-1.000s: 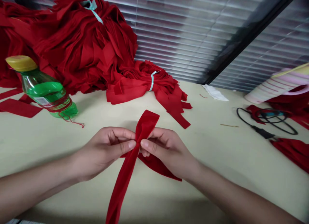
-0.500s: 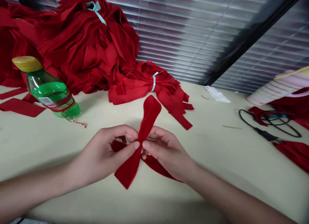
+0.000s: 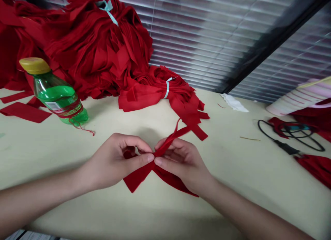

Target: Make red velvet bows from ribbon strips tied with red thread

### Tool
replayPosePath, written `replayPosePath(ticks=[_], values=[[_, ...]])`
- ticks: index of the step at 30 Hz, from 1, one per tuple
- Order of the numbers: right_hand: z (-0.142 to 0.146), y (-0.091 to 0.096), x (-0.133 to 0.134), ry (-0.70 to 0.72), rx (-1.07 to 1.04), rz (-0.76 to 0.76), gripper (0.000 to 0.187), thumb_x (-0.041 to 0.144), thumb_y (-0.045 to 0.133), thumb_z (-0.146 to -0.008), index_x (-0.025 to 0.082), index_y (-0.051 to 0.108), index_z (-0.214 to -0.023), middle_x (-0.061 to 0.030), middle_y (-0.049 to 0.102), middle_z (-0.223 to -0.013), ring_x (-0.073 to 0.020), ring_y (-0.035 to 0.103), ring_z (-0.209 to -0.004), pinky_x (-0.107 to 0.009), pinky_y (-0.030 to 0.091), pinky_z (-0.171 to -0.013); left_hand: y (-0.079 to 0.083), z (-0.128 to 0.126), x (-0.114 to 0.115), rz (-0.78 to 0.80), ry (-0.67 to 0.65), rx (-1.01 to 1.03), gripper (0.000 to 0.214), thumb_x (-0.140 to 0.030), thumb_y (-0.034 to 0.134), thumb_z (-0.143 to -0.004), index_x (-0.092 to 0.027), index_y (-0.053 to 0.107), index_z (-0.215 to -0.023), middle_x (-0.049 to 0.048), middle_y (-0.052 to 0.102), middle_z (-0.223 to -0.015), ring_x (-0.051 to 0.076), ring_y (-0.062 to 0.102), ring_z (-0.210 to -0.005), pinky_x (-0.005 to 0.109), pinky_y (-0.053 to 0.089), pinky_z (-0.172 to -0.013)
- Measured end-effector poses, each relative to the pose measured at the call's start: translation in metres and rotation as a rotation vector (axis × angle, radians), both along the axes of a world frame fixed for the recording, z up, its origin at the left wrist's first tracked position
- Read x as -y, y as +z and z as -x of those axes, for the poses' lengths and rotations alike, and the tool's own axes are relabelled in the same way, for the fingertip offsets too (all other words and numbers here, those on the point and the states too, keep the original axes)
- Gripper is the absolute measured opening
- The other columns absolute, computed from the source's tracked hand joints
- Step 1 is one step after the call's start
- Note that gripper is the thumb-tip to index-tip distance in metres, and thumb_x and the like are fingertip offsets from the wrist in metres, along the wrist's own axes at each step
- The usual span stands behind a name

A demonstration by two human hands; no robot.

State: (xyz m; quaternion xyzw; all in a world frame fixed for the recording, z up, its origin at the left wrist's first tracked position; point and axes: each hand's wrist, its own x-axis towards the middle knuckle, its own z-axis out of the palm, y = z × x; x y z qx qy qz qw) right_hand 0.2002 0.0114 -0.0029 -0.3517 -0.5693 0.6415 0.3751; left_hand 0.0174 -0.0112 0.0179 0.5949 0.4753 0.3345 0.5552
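Observation:
Both hands pinch a red velvet ribbon (image 3: pixel 139 177) at its gathered middle, just above the table. My left hand (image 3: pixel 121 160) is closed on it from the left, thumb and forefinger at the crossing point. From the right, my right hand (image 3: pixel 181 160) is closed on the same spot, its thumb tip almost touching the left one. One narrow part of the ribbon rises to the upper right between the hands. Two tails hang below, one to each side. Parts of the ribbon behind the fingers are hidden.
A green bottle (image 3: pixel 62 98) wound with red thread stands on the left. Behind are a large heap of red ribbons (image 3: pixel 103 53) and a smaller tied bundle (image 3: pixel 160 90). At right lie a black cable (image 3: pixel 281 145), white scrap (image 3: pixel 234 102) and striped cup (image 3: pixel 294 97) on the table (image 3: pixel 227 185).
The upper part of the ribbon, upright and broad before, now leans right and looks folded narrow. Both hands stay pinched at the middle. The whole view has shifted slightly.

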Motion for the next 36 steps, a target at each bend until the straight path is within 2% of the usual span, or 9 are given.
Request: replayPosePath(ticks=[6,9,12,16,21,25,28,32,36], values=[[0.002,0.009,0.008,0.036,0.008,-0.031,0.02,0.012,0.07,-0.067,0.022,0.064,-0.083,0.0012,0.066,-0.079,-0.0123,0.063,-0.074,-0.025,0.052,-0.069,0.008,0.001,-0.004,0.317,-0.039,0.147,0.012,-0.026,0.066,-0.074,-0.015,0.063,-0.076,-0.0024,0.059,-0.066,0.006,0.05,-0.059,0.013,0.037,-0.051],[0.003,0.013,0.011,0.069,0.008,-0.023,0.02,0.011,0.068,-0.068,0.023,0.064,-0.085,0.0016,0.066,-0.08,-0.0123,0.063,-0.076,-0.025,0.052,-0.071,0.01,0.002,-0.003,0.338,-0.106,0.143,0.015,-0.029,0.064,-0.075,-0.014,0.059,-0.074,-0.0039,0.053,-0.061,0.005,0.044,-0.054,0.014,0.032,-0.046],[0.003,0.012,0.011,0.085,0.022,-0.027,0.016,0.013,0.067,-0.07,0.021,0.064,-0.084,0.0006,0.064,-0.078,-0.0138,0.062,-0.075,-0.027,0.052,-0.07,0.008,0.002,0.0,0.211,-0.143,0.013,0.018,-0.033,0.056,-0.081,-0.016,0.054,-0.076,-0.0048,0.046,-0.06,0.006,0.039,-0.052,0.016,0.03,-0.044],[0.003,0.006,0.011,0.06,0.025,-0.035,0.015,0.014,0.066,-0.072,0.02,0.063,-0.085,-0.0015,0.064,-0.083,-0.0161,0.062,-0.079,-0.03,0.053,-0.073,0.004,0.001,0.005,-0.093,-0.086,-0.196,0.017,-0.033,0.049,-0.086,-0.018,0.053,-0.079,-0.0051,0.045,-0.061,0.007,0.038,-0.052,0.017,0.031,-0.044],[0.002,0.004,0.014,-0.019,0.029,-0.13,0.021,0.011,0.067,-0.07,0.021,0.062,-0.088,-0.0007,0.064,-0.084,-0.0153,0.063,-0.079,-0.029,0.054,-0.073,0.005,0.001,0.005,-0.282,-0.086,-0.212,0.008,-0.025,0.053,-0.085,-0.02,0.059,-0.081,-0.0051,0.054,-0.066,0.006,0.047,-0.057,0.015,0.036,-0.049],[0.004,0.005,0.015,-0.055,0.035,-0.187,0.017,0.011,0.065,-0.072,0.023,0.062,-0.084,0.0016,0.063,-0.077,-0.0125,0.063,-0.072,-0.023,0.055,-0.065,0.005,0.003,0.004,-0.475,-0.079,-0.276,0.01,-0.018,0.051,-0.086,-0.018,0.06,-0.081,-0.0015,0.057,-0.075,0.009,0.052,-0.07,0.019,0.041,-0.059],[0.006,0.006,0.014,-0.055,0.04,-0.18,0.015,0.012,0.066,-0.072,0.023,0.063,-0.082,0.0024,0.063,-0.076,-0.0116,0.063,-0.071,-0.021,0.054,-0.064,0.001,0.004,0.005,-0.65,-0.112,-0.326,0.012,-0.011,0.049,-0.086,-0.016,0.057,-0.079,0.0,0.056,-0.074,0.011,0.051,-0.076,0.024,0.041,-0.069],[0.007,0.004,0.015,-0.048,0.035,-0.159,0.015,0.011,0.065,-0.073,0.023,0.064,-0.082,0.003,0.066,-0.077,-0.0108,0.064,-0.074,-0.019,0.054,-0.067,-0.007,0.004,0.007,-0.893,-0.093,-0.441,0.01,-0.006,0.048,-0.085,-0.013,0.055,-0.088,0.0036,0.058,-0.081,0.015,0.048,-0.083,0.032,0.039,-0.078],[0.008,0.002,0.019,-0.07,0.044,-0.162,0.017,0.008,0.066,-0.072,0.023,0.066,-0.081,0.0026,0.067,-0.076,-0.0109,0.064,-0.075,-0.019,0.054,-0.069,-0.011,0.002,0.012,-0.967,-0.052,-0.501,0.011,-0.003,0.049,-0.083,-0.01,0.053,-0.092,0.0069,0.057,-0.083,0.017,0.046,-0.084,0.034,0.039,-0.079]])
